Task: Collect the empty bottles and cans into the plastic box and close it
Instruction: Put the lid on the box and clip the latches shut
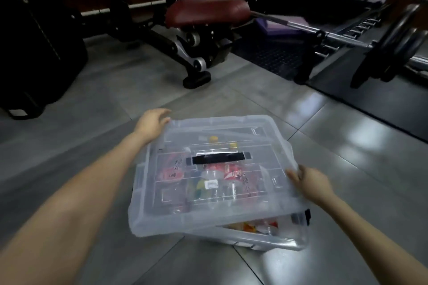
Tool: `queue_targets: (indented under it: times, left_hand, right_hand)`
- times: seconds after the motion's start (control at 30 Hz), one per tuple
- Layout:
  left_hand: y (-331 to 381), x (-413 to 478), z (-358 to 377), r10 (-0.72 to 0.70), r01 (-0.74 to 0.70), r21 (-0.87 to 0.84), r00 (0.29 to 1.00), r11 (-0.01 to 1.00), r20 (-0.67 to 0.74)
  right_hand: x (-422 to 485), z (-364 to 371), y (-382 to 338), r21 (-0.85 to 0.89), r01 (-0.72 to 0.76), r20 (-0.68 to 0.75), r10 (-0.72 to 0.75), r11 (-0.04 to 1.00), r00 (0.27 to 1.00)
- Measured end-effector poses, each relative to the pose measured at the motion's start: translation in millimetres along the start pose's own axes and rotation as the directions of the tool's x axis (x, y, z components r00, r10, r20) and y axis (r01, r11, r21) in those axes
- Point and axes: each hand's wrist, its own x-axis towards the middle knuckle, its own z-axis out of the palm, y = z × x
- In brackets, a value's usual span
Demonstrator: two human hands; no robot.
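A clear plastic box (278, 237) stands on the grey tiled floor, with several bottles and cans (222, 176) lying inside it. Its clear lid (176, 215), with a black handle (218, 158) in the middle, lies askew over the box, turned and shifted to the left so the near right corner of the box shows. My left hand (151, 122) grips the lid's far left corner. My right hand (310, 180) holds the lid's right edge.
A weight bench with a dark red seat (206, 12) stands behind the box. A barbell and rack (361, 37) fill the right back on a black mat. A black suitcase (34, 53) stands at the left.
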Motion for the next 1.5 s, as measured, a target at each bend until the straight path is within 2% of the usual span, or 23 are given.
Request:
queue_targets:
  times: [0.1, 0.23, 0.3, 0.43, 0.67, 0.83, 1.0, 1.1, 1.2, 1.27, 1.37, 1.43, 1.5]
  left_hand:
    - [-15, -15, 12, -0.115, 0.113, 0.076, 0.993, 0.991, 0.014]
    - [-31, -53, 35, -0.284, 0.278, 0.086, 0.956, 0.957, 0.070]
    - [-36, -69, 47, -0.312, 0.307, 0.077, 0.946, 0.949, 0.084]
    - [-31, -78, 55, -0.295, 0.294, 0.063, 0.956, 0.954, -0.002]
    - [-28, -84, 54, -0.255, 0.254, 0.058, 0.967, 0.965, 0.009]
    - [-31, -92, 68, -0.195, 0.196, 0.148, 0.981, 0.969, -0.021]
    - [-33, -108, 75, -0.189, 0.198, 0.201, 0.980, 0.959, -0.067]
    - [-32, -109, 74, -0.160, 0.169, 0.284, 0.986, 0.944, -0.057]
    - [-28, -103, 69, -0.205, 0.200, 0.338, 0.979, 0.920, -0.022]
    - [-21, -104, 62, -0.230, 0.229, 0.423, 0.972, 0.877, -0.050]
    - [1, -101, 58, -0.069, 0.100, 0.473, 0.994, 0.876, -0.082]
    - [29, -99, 66, 0.103, -0.070, 0.412, 0.993, 0.909, -0.058]
    - [61, -97, 83, 0.245, -0.241, 0.334, 0.969, 0.911, 0.031]
  right_hand:
    - [-11, 9, -9, 0.042, 0.007, -0.074, -0.004, 0.999, 0.997]
    - [-24, 13, -14, 0.045, 0.017, -0.142, -0.010, 0.999, 0.990]
    - [-30, 12, -15, 0.006, 0.011, -0.170, -0.010, 1.000, 0.985]
    - [-45, 14, -14, -0.080, -0.011, -0.190, -0.005, 0.997, 0.982]
    - [-77, 26, -8, -0.168, -0.034, -0.167, 0.006, 0.985, 0.986]
    - [-77, 35, -6, -0.162, -0.052, -0.214, 0.016, 0.985, 0.977]
    - [-90, 49, -6, -0.093, -0.085, -0.229, 0.062, 0.992, 0.971]
    - [-87, 46, -7, -0.140, -0.087, -0.226, 0.054, 0.986, 0.973]
    - [-81, 37, -6, -0.159, -0.062, -0.178, 0.033, 0.985, 0.984]
    - [-79, 33, -4, -0.118, -0.065, -0.193, 0.042, 0.991, 0.980]
    - [-68, 25, -1, 0.038, -0.049, -0.268, 0.058, 0.998, 0.962]
    - [-56, 22, -3, 0.088, 0.021, -0.245, 0.001, 0.996, 0.969]
    - [-47, 27, -5, 0.081, 0.080, -0.207, -0.062, 0.993, 0.976]
